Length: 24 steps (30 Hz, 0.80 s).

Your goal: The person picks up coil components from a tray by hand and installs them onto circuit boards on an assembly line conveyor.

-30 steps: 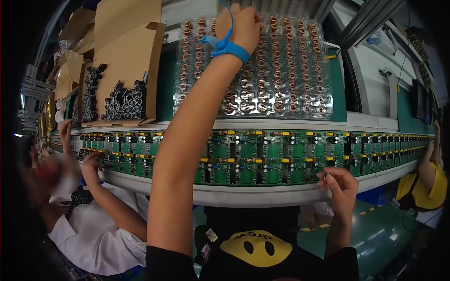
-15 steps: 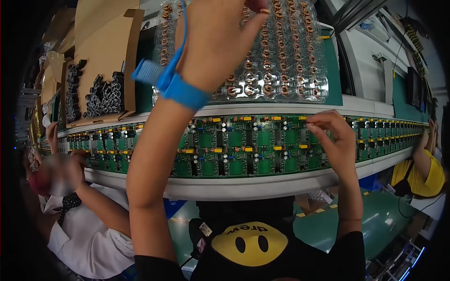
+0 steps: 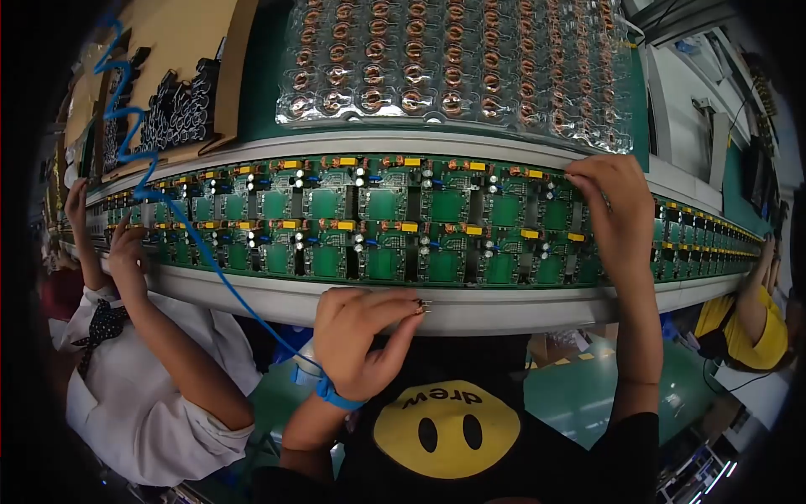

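My left hand (image 3: 357,340), with a blue wrist strap (image 3: 336,395), is in front of the near conveyor rail. Its thumb and fingertips pinch a small copper coil (image 3: 421,307) whose thin metal legs point right. Farther right, my right hand (image 3: 620,214) reaches over the far row of green circuit boards (image 3: 506,210). Its thumb and forefinger are pinched together at the boards' upper edge, beside a yellow block component (image 3: 535,174); whatever lies between them is too small to make out. Copper coils, yellow blocks and small silver capacitors sit on the boards.
Behind the line lies a clear plastic tray (image 3: 378,105) with rows of copper coils. A cardboard box (image 3: 180,50) holds black parts (image 3: 178,113). The strap's coiled blue cord (image 3: 220,265) crosses the boards. Co-workers sit at left (image 3: 159,395) and right (image 3: 747,328).
My left hand has come down from the coil tray to the near rail, carrying a coil. My right hand remains pinched at the far row. The boards appear shifted in view.
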{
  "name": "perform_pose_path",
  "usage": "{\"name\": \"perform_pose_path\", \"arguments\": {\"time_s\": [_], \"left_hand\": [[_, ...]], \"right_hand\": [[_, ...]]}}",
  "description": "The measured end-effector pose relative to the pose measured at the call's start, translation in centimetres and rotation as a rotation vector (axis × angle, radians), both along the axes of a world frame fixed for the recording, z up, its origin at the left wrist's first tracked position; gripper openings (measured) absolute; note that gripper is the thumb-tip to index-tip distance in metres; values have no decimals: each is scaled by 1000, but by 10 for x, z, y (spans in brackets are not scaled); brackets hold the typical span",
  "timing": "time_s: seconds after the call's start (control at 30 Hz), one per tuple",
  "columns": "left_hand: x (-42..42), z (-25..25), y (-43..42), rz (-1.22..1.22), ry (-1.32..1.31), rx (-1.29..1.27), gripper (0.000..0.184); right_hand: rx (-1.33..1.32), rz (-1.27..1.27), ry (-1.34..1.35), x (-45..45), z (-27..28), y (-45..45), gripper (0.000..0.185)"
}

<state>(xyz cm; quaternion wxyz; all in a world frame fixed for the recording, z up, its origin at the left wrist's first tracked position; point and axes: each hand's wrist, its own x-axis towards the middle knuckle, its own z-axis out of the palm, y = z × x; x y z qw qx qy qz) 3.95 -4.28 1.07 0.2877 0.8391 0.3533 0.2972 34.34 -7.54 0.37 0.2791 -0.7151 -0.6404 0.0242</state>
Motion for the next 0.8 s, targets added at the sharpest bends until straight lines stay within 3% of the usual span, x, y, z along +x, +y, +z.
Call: {"name": "perform_pose_path", "arguments": {"time_s": [0.8], "left_hand": [[8,-13,8,-88,-49,-44,28]], "right_hand": [[-62,14,-228,-7,8,7,18]]}}
